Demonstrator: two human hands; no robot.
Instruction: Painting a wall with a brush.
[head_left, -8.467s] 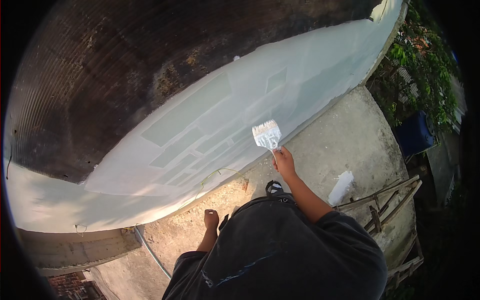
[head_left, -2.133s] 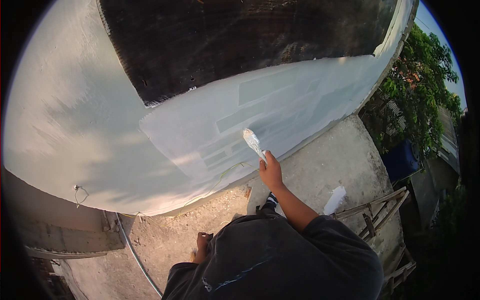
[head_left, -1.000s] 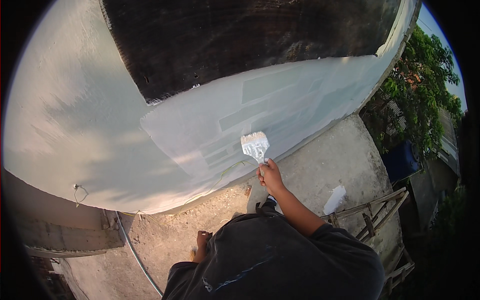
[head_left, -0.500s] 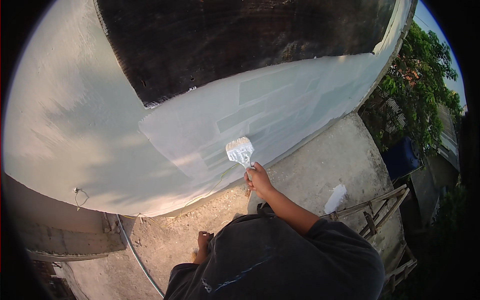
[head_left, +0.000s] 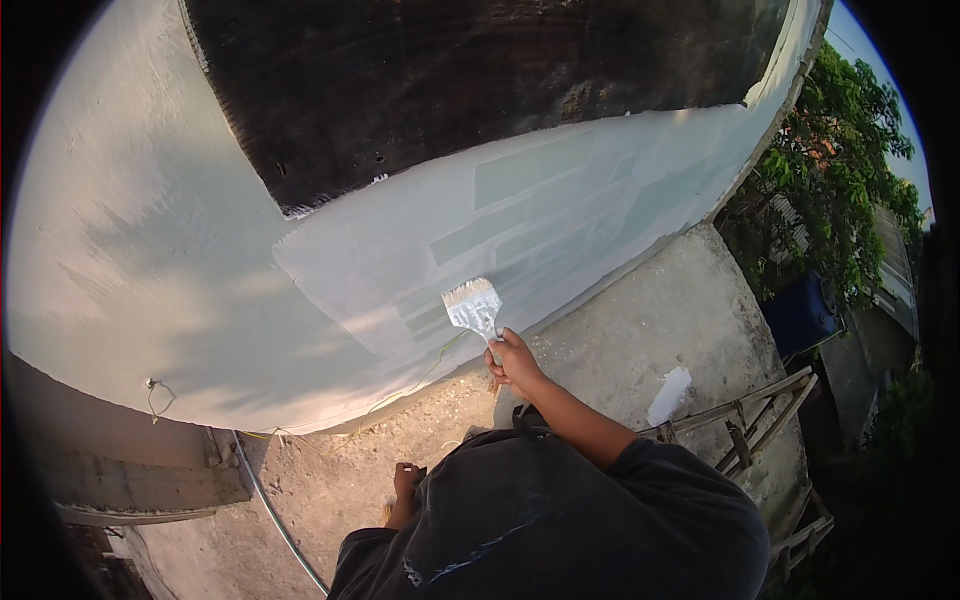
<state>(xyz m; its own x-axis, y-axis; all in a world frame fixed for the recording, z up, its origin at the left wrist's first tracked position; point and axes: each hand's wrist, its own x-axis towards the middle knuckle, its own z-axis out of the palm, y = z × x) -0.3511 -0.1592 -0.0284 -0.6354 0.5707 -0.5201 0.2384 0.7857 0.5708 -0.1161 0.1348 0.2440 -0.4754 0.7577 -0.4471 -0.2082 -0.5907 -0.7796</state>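
Note:
A wide paintbrush (head_left: 473, 307), smeared with white paint, is gripped by its handle in my right hand (head_left: 515, 362). Its bristles point up and to the left, in front of the wall (head_left: 330, 262); whether they touch it I cannot tell. The wall is pale green with lighter, freshly brushed-looking strokes and a few greener patches. My left hand (head_left: 407, 479) hangs low beside my dark shirt, its fingers curled; anything in them is too small to make out.
A large dark panel (head_left: 470, 90) covers the upper wall. Below runs a concrete ledge (head_left: 640, 310) with a white paint patch (head_left: 669, 396). A wooden ladder-like frame (head_left: 745, 425) stands right, near a blue barrel (head_left: 803, 315) and trees. A pipe (head_left: 275, 515) and thin wire cross the left ground.
My right hand and the paintbrush have shifted slightly left and down along the wall. The left hand stays almost where it was.

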